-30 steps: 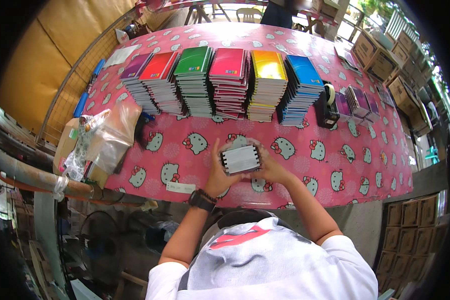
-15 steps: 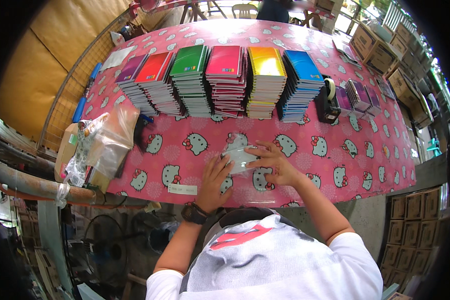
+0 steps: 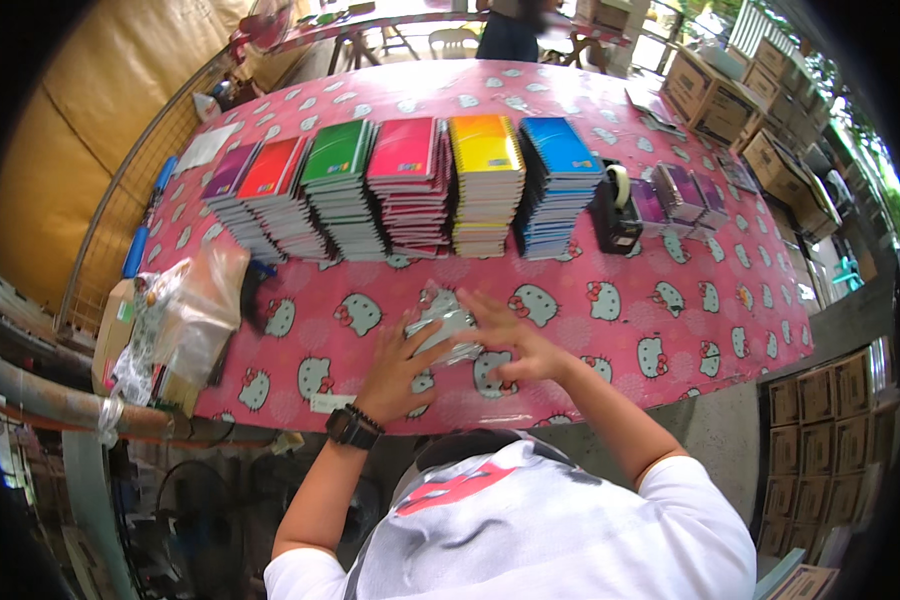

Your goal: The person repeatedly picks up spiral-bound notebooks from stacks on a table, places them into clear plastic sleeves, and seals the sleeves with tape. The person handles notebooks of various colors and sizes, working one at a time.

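Pink-clothed table (image 3: 670, 330): left hand (image 3: 395, 370), right hand (image 3: 510, 340) splayed flat, pressing clear-wrapped bundle (image 3: 440, 325); best hold wrap taut, edges squared.

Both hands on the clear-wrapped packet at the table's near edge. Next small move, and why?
Probably press and smooth the wrap flat. The left hand and right hand both lie spread on the clear-wrapped packet, which rests on the pink tablecloth with its plastic crinkled and not lifted. The tape dispenser stands untouched to the right.
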Available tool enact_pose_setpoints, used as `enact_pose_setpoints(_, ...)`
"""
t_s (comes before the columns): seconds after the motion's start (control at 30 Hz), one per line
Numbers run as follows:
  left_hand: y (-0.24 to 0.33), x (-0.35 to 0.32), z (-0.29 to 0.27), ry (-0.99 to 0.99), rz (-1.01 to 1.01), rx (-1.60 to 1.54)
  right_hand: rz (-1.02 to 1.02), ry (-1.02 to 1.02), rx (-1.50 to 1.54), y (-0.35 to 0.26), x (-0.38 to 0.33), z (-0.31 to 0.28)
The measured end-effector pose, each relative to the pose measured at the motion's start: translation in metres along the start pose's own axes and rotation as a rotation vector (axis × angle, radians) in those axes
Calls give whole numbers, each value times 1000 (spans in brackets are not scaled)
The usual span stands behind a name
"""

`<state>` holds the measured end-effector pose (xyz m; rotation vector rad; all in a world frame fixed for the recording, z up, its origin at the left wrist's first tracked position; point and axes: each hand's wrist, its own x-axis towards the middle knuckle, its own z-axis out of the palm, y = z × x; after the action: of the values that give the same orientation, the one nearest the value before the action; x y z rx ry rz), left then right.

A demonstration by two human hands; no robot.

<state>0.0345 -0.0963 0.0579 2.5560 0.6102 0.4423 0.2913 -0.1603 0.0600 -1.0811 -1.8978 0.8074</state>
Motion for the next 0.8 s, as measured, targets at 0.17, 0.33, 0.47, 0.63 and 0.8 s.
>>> enact_pose_setpoints(0.17, 7, -2, 0, 9, -33, 66, 345, 1018, 53, 69, -35, -143)
enact_pose_setpoints(0.33, -2, 1, 2, -23, 4, -24, 975, 1053, -626, 177, -64, -240)
enact_pose_setpoints(0.47, 0, 9, 3, -43, 26, -8, 1012, 1056, -468, 200, -82, -269)
enact_pose_setpoints(0.63, 0, -8, 1, -8, -11, 10, 609, 1146, -389, 153, -67, -212)
enact_pose_setpoints(0.8, 1, -4, 3, 16, 12, -4, 874, 1085, 525, 160, -98, -184)
